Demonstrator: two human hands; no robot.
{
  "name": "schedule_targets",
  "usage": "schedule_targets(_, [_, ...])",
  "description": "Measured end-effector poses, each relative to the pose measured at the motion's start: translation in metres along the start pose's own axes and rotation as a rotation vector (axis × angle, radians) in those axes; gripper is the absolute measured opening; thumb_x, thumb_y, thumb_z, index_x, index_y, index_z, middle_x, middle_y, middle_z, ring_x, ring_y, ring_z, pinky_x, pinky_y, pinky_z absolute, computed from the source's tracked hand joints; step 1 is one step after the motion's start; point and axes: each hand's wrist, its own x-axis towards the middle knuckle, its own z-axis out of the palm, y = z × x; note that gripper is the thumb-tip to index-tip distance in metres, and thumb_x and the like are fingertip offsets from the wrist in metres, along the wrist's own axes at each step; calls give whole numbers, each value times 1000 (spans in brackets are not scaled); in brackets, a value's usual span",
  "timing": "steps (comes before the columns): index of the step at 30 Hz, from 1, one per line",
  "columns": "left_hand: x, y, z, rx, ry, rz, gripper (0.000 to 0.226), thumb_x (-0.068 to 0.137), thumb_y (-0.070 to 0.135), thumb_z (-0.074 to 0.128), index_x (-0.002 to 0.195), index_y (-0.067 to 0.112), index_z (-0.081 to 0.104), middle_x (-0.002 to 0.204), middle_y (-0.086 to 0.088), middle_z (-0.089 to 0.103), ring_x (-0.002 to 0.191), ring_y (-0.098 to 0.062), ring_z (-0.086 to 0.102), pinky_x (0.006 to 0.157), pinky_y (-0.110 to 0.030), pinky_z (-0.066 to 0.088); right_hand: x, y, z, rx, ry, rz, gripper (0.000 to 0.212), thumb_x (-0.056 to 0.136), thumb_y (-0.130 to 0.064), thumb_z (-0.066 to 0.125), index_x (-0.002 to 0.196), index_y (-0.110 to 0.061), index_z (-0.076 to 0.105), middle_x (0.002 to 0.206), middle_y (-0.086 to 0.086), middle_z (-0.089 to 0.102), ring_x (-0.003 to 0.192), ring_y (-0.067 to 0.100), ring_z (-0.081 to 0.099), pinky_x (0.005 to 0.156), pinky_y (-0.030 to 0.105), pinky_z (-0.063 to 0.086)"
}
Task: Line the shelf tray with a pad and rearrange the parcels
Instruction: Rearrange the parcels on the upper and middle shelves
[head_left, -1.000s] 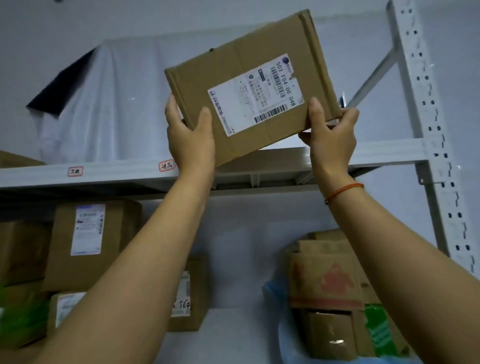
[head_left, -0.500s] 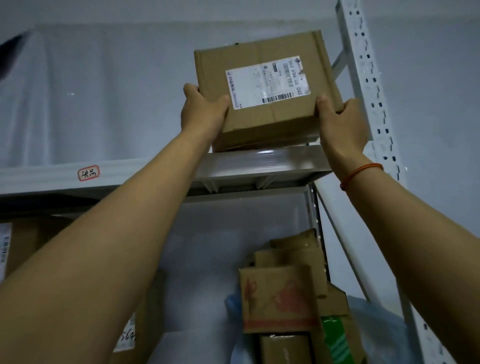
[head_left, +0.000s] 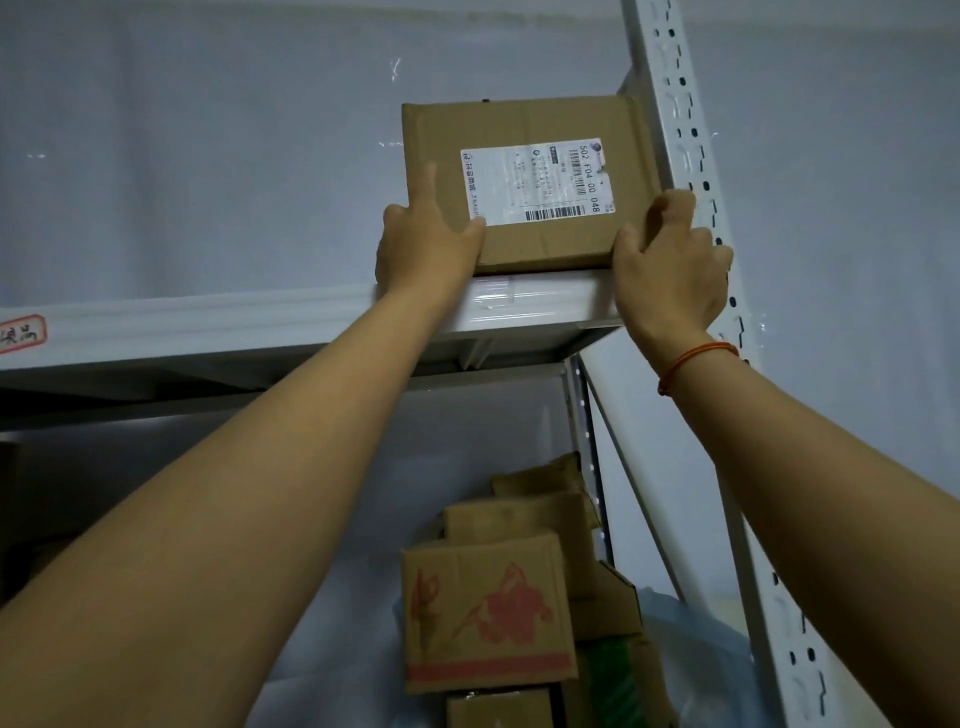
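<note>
Filling the frame from nine o'clock to three, the white metal shelf rack (head_left: 234, 327) carries the scene, its perforated upright (head_left: 680, 130) rising at one o'clock; half a second back the labelled cardboard parcel (head_left: 524, 176) hung clear above the shelf lip, and now its lower edge meets the top shelf tray (head_left: 530, 306) hard beside that upright; so this parcel looks nearly placed, needing only release. Whether a pad lies beneath it cannot be told from below. At six o'clock a red-printed carton (head_left: 488, 613) sits among other boxes on the lower shelf. The left hand (head_left: 426, 249) clasps the parcel's lower left corner, forefinger stretched up its face; the right hand (head_left: 670, 260), fingers curled, grips its lower right edge.
</note>
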Motion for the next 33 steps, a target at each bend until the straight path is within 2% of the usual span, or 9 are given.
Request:
schedule_targets(4, [2, 0, 17, 105, -9, 20, 66, 90, 50, 54, 147, 34, 26, 136, -9, 46, 117, -28, 52, 90, -39, 46, 1, 9, 4, -91, -7, -31, 27, 96, -37, 44, 116, -22, 55, 115, 11, 49, 103, 25, 42, 72, 30, 35])
schedule_targets(9, [0, 2, 31, 261, -19, 50, 58, 92, 54, 46, 144, 34, 32, 133, -7, 50, 114, -30, 54, 95, -45, 48, -1, 17, 11, -156, -31, -65, 35, 97, -38, 39, 108, -17, 65, 120, 11, 45, 111, 27, 41, 76, 31, 39])
schedule_targets(13, [2, 0, 37, 397, -42, 57, 38, 97, 43, 30, 117, 29, 59, 117, -2, 62, 94, -26, 56, 89, -41, 43, -3, 22, 14, -226, -15, -104, 43, 98, -38, 34, 103, -13, 69, 121, 10, 47, 111, 28, 41, 78, 32, 38])
schedule_targets(15, [1, 0, 40, 454, -52, 48, 42, 97, 40, 27, 104, 24, 66, 108, -3, 65, 87, -24, 51, 83, -38, 35, -4, 22, 15, -258, -12, -114, 46, 99, -38, 32, 104, -11, 69, 121, 10, 48, 112, 28, 41, 82, 34, 36])
schedule_targets(18, [-3, -1, 42, 487, -37, 47, 48, 97, 41, 25, 100, 20, 69, 106, -4, 65, 87, -24, 51, 84, -39, 35, -3, 22, 14, -270, -22, -115, 47, 99, -38, 31, 106, -11, 68, 123, 10, 49, 114, 29, 41, 87, 36, 36])
schedule_targets(22, [-11, -1, 35, 428, 44, 98, 46, 98, 39, 28, 106, 18, 68, 116, -7, 62, 105, -27, 53, 92, -42, 39, -10, 17, 15, -230, 9, -96, 44, 99, -39, 32, 111, -13, 66, 127, 10, 48, 117, 27, 41, 91, 36, 36])
schedule_targets(26, [-29, -16, 17, 271, 209, 245, 34, 96, 31, 37, 108, 14, 65, 120, -6, 61, 112, -23, 52, 94, -36, 40, -34, -5, 22, -55, 108, -155, 32, 93, -31, 44, 115, -16, 61, 125, 9, 48, 114, 25, 44, 87, 31, 34])
schedule_targets(30, [-52, -46, -14, 23, 404, 433, 28, 88, 19, 42, 87, 6, 66, 92, -11, 66, 88, -22, 57, 72, -20, 39, -77, -44, 45, 215, 224, -285, 26, 83, -27, 53, 102, -11, 63, 109, 13, 58, 99, 25, 51, 79, 17, 31])
schedule_targets(33, [-71, -81, -42, -8, 468, 498, 22, 86, 12, 45, 79, 1, 63, 80, -15, 63, 76, -22, 55, 70, -9, 30, -116, -72, 60, 402, 224, -347, 23, 81, -22, 53, 93, -4, 62, 96, 15, 59, 87, 26, 52, 74, 11, 26])
